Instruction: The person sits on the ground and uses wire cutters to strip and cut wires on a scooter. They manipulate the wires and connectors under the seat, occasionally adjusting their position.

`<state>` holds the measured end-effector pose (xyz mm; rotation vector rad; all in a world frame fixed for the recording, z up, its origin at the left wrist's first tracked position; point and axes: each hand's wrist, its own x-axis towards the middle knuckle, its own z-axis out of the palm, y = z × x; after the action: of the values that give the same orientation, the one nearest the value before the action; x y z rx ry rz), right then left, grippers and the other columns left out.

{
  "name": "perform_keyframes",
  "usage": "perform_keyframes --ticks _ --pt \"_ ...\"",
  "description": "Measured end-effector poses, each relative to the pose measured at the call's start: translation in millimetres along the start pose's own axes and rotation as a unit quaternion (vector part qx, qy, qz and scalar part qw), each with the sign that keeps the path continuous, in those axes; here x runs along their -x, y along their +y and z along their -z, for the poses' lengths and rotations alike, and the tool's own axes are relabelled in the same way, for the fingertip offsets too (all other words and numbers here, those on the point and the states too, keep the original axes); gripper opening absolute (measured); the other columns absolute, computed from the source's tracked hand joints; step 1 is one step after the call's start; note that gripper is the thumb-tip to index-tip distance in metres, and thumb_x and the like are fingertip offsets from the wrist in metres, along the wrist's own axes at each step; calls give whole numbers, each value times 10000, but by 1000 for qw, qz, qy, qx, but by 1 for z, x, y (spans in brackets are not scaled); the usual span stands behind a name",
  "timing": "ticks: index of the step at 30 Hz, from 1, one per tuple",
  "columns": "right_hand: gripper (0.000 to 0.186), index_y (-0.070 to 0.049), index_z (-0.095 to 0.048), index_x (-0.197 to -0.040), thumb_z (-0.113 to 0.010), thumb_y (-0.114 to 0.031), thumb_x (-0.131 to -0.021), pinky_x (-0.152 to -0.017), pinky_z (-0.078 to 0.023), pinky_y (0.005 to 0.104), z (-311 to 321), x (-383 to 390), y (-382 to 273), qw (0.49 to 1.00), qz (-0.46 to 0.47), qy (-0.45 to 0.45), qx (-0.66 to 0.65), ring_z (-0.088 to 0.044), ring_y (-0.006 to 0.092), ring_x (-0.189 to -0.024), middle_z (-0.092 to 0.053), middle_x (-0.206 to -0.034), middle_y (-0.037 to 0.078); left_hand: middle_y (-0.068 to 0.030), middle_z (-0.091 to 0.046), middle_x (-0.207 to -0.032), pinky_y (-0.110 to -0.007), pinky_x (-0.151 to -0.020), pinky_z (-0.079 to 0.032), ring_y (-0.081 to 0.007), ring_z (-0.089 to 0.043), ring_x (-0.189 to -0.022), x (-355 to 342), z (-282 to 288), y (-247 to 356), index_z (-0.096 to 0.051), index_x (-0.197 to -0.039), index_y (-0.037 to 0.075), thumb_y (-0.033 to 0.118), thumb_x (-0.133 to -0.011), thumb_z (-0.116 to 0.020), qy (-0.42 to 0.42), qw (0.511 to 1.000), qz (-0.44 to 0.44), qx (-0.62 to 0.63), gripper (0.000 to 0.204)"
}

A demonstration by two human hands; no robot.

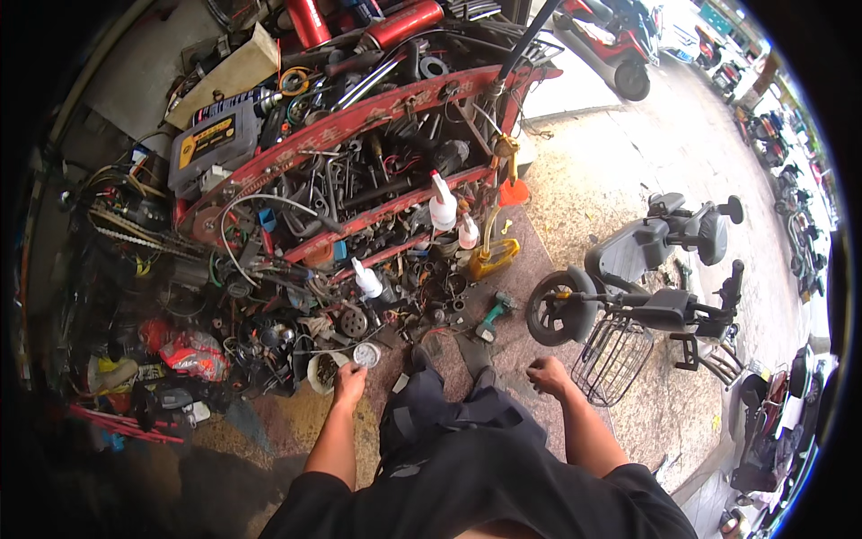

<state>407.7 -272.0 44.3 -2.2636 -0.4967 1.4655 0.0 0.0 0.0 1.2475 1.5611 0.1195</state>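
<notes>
My left hand (349, 384) has curled fingers at the edge of a small white round container (366, 354), beside a white bucket (321, 381) of dark bits; whether it grips the container is unclear. My right hand (549, 376) is loosely closed left of a black wire basket (611, 355), its contents hidden. A green cordless drill (494, 316) lies on the floor ahead of my feet. A yellow jug (494, 260), white bottles (443, 208) and a red tool shelf (377, 112) crowded with wrenches and parts are further forward.
A dark electric scooter (628, 256) with a front wheel (555, 307) stands to my right. Red bundled material (193, 350) and piled parts crowd the left. A red scooter (615, 49) and rows of parked two-wheelers (790, 207) are on the pavement beyond.
</notes>
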Motion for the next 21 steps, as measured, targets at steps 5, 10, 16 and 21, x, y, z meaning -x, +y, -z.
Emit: perform_keyframes --ticks 5,10,16,21 --pt "314 4 -712 -949 -690 -284 -828 -813 -556 429 32 -57 -135 968 225 109 34 -707 367 -886 -714 -923 236 -106 -657 -729 -385 -601 -479 -216 -625 -645 4 4 -30 -676 -977 -42 181 -878 -677 8 999 49 -1 244" --pt "298 -28 -730 -1041 -661 -230 -833 -876 -542 408 68 -154 -279 916 320 208 127 -703 345 -950 -726 -1004 203 -78 -591 -643 -381 -515 -419 -188 -567 -562 14 37 -42 -658 -960 -6 170 -944 -620 9 993 106 51 181" --pt "263 -53 -695 -1074 -599 -199 -876 -994 -466 442 82 -243 -361 879 325 261 230 -587 376 -1146 -638 -1167 195 -108 -582 -709 -402 -543 -466 -205 -558 -560 28 88 -85 -605 -958 -30 114 -991 -571 82 951 296 30 152" --pt "362 -62 -672 -1139 -516 -338 -966 -971 -459 447 89 -284 -367 866 309 194 341 -594 355 -1096 -637 -1123 184 -142 -588 -823 -421 -526 -429 -207 -532 -583 26 107 -116 -563 -1112 -7 90 -1012 -527 101 932 345 48 144"
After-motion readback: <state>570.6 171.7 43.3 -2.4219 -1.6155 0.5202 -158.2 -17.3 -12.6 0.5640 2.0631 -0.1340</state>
